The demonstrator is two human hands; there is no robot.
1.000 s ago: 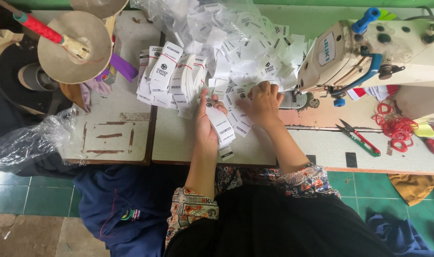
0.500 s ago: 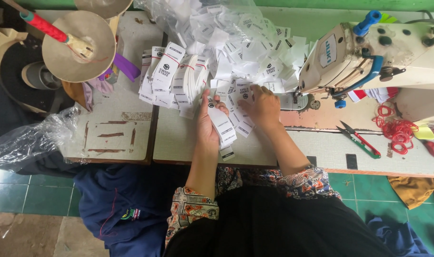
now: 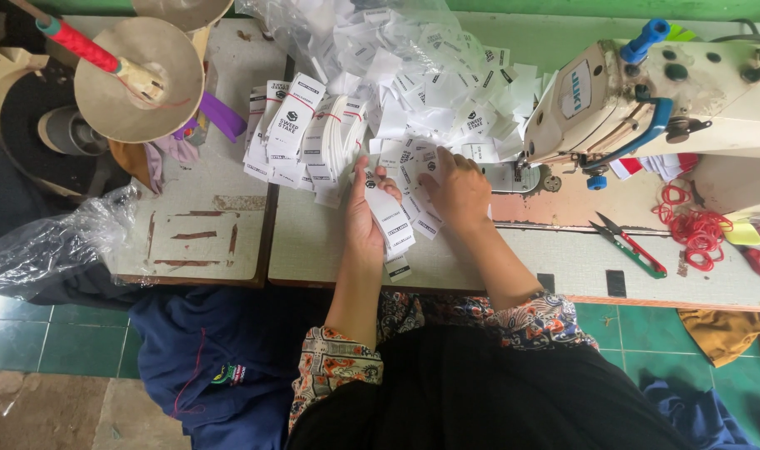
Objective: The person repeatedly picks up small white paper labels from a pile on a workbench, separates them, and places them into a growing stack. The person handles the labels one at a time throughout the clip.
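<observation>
Holding a short fanned stack of white labels (image 3: 394,223) in the left hand (image 3: 365,218), I see that grip pinching the stack between thumb and fingers just above the near edge of the counter (image 3: 330,250), with one label hanging loose at the bottom. Beside it, the right hand (image 3: 461,187) lies palm down on loose labels at the stack's far side, fingers curled; whether it pinches one or only presses on them I cannot tell. Farther out sit banded bundles of labels (image 3: 301,133) standing on edge, and behind them a big heap of loose labels (image 3: 421,75) spilling from clear plastic. To the right are a sewing machine (image 3: 638,92), thread snips (image 3: 630,246) and a tangle of red rubber bands (image 3: 696,229) (all well apart from the hands). My worry is the stack: held this loosely, the dangling label could slide out and drop off the counter edge onto the tiled floor (image 3: 72,346), and a careless sweep of the right hand could scatter the heap into the sorted bundles.
</observation>
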